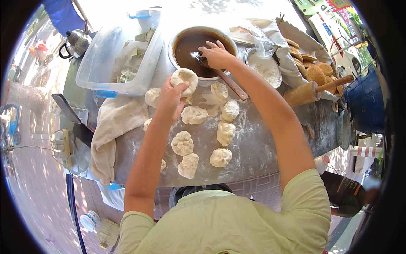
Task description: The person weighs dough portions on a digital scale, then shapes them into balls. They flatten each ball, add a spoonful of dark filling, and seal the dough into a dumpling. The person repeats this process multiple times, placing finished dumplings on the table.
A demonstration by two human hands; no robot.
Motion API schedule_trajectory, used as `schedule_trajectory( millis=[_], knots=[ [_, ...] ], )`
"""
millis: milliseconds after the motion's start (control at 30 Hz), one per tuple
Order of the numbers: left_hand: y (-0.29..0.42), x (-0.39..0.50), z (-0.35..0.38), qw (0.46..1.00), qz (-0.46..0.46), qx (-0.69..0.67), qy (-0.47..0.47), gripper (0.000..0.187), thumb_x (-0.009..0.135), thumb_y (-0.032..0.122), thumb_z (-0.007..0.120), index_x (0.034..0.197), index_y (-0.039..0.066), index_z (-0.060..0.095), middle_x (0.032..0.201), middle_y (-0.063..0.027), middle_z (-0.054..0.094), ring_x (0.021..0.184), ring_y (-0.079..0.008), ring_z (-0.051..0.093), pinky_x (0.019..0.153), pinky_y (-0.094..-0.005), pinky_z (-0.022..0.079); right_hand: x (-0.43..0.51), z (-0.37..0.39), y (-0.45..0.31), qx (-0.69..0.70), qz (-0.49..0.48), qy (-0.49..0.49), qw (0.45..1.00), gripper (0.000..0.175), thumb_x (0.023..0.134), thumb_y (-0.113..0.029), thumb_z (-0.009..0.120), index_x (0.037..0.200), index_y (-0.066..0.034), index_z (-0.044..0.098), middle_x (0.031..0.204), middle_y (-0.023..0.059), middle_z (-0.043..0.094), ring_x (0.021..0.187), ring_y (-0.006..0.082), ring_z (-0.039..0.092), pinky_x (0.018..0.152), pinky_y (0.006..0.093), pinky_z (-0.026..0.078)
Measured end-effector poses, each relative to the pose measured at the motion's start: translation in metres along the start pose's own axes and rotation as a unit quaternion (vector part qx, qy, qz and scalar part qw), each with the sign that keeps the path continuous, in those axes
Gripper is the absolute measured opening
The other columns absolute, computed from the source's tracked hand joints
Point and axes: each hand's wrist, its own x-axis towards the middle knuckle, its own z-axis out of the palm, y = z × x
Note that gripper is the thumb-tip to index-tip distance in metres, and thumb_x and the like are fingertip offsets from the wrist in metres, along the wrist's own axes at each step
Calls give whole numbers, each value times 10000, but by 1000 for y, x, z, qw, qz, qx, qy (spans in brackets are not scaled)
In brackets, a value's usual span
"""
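My left hand [173, 100] pinches a round piece of dough [184, 78], dented in the middle, beside the near left rim of a large bowl [171, 52]. Brown liquid or thin paste [187, 39] fills much of that bowl. Over it, my right hand [217, 56] has its thumb and fingers on the dark upper part of a utensil with a long wooden handle [233, 85]. This handle crosses the near rim, and its head is partly hidden. Several lumps of dough [195, 115] lie in loose rows on the floured metal table [203, 152].
A clear plastic bin [109, 79] with paper banknotes stands left, above a cloth [117, 117] and a knife [83, 131]. Right are a flour tub [265, 68], a rolling pin [303, 93] and baked flatbreads [317, 73] in a cloth-lined container. A kettle [77, 43] is far left.
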Motion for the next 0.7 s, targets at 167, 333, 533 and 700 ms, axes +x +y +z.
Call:
schedule_trajectory(
  millis=[167, 333, 533, 700],
  knots=[
    [2, 24, 14, 989, -32, -137, -45, 536, 952, 370, 634, 1296, 1, 451, 1207, -114, 573, 1126, -231, 574, 1007, -409, 468, -56, -38, 24, 206, -45, -47, 976, 632, 764, 100, 419, 1379, -45, 428, 1267, 135, 637, 1379, 290, 399, 1100, 428, 326],
    [2, 61, 49, 972, -80, -212, -66, 794, 973, 647, 373, 1335, -59, 401, 1281, -164, 533, 1172, -279, 547, 1060, -435, 429, -92, -62, -7, 390, -26, 78, 917, 754, 720, 169, 360, 1444, -43, 339, 1321, 162, 582, 1424, 293, 331, 1137, 413, 287],
    [5, 71, 66, 970, -59, -234, -37, 875, 978, 677, 241, 1332, -113, 367, 1308, -235, 497, 1216, -356, 518, 1060, -499, 422, -136, -41, -46, 150, -47, 190, 969, 831, 747, 139, 467, 1520, -45, 224, 1402, 164, 522, 1496, 315, 146, 1215, 511, 77],
    [3, 45, 63, 972, -24, -218, -82, 878, 971, 694, 217, 1327, -94, 374, 1305, -224, 490, 1201, -327, 524, 1008, -497, 464, -145, -39, -33, 104, -75, 257, 958, 842, 767, 110, 488, 1538, -65, 199, 1461, 118, 471, 1501, 307, 122, 1220, 491, 77]
  ],
)
